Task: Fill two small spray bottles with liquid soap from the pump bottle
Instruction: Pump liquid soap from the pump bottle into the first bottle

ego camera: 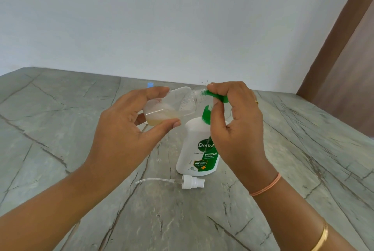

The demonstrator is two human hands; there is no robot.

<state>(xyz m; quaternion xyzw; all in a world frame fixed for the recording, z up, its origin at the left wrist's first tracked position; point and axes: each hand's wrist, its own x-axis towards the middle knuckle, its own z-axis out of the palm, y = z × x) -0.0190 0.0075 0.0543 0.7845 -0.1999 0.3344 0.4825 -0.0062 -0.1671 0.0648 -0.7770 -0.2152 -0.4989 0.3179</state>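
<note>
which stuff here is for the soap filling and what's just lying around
For the job: small clear bottle, held by left hand; Dettol pump bottle, its pump gripped by right hand; white spray cap.
Lying about: small blue object, mostly hidden, unidentifiable.

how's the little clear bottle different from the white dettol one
The small clear plastic bottle is see-through, showing pale yellow liquid; the white opaque pump bottle hides its contents.
The clear bottle is tilted in the air in the left hand; the pump bottle stands on the grey veined table.
The clear bottle's neck is open; the pump bottle wears its green pump head, in the right hand's grip.
Both are plastic.
</note>
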